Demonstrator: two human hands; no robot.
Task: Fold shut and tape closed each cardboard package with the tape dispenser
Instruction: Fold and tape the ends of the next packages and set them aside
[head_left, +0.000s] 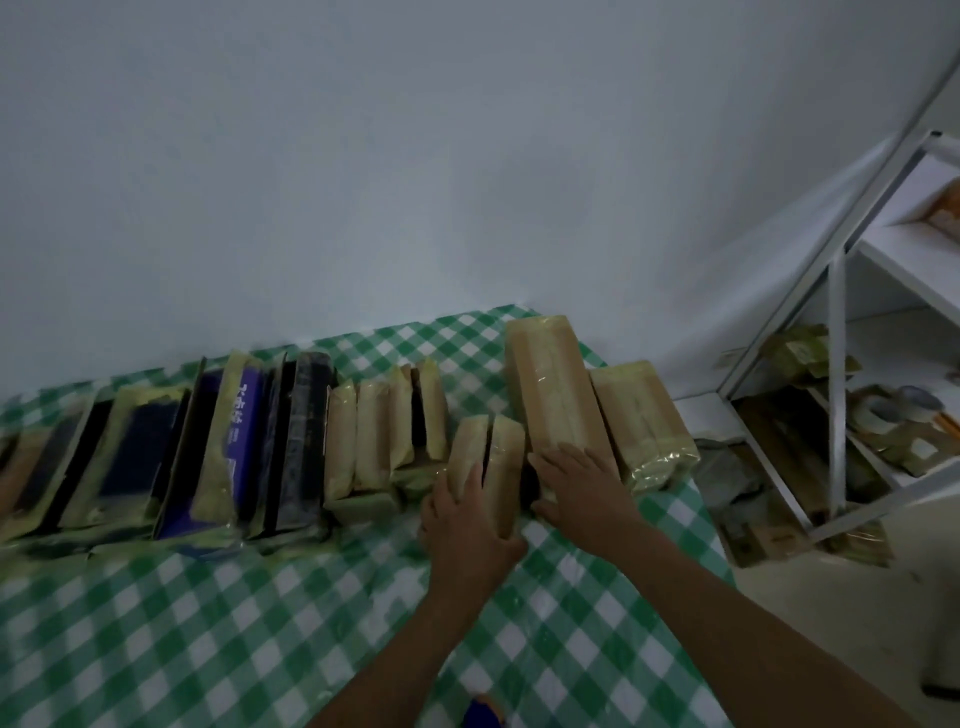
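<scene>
On my left hand (470, 512) the fingers (453, 486) lie along the top of a small package (506, 462), and the thumb hooks round its near end, so that hand holds it. The package is a tan, tape-wrapped pair of halves with a dark slit between them. It stands on the tabletop (182, 623), which is covered in a green-and-white checked cloth.

The fingers (574, 453) of my right hand (576, 480) are spread apart and straight, pressed flat on the near end of a tall package (550, 384), gripping nothing. This package touches the small one's right side.

A third package (644, 421) leans just beside the tall one, to the right. To the left a row of packages (234, 447), tan and dark, runs along the wall (363, 182). A white shelf rack (883, 312) stands at far right, its contents blurred.
</scene>
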